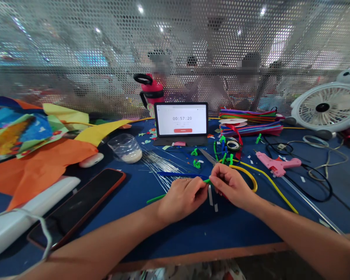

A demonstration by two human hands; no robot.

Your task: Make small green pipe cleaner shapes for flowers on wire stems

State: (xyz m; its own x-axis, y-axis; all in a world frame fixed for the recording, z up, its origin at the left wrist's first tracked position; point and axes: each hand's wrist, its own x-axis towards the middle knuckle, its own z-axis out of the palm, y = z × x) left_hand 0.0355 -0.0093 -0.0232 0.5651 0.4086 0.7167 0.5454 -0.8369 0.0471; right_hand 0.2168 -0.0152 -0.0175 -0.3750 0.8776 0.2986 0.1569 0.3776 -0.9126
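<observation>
1. While the green strip is pinched btwn both hands, w/ its tail let out behind the L hand, its short upper bit should be worked in small, even moves
2. L grip is narrow, closed on the strip; R hand is also pinched narrow, thumb & fingertips on the same bit just beside the L fingers
3. Strip is best steadied by L and shaped by R, w/ light pressure, b/c a fuzzy, bendy pc like this would prob be kinked or flattened by a hard squeeze
4. Scissors are partly hidden by the R hand, so wrist moves there should be small & the blade not brushed
5. Blue strip & silver wires are spread on the counter near L hand; snagging w/ the green tail should be avoided
</observation>
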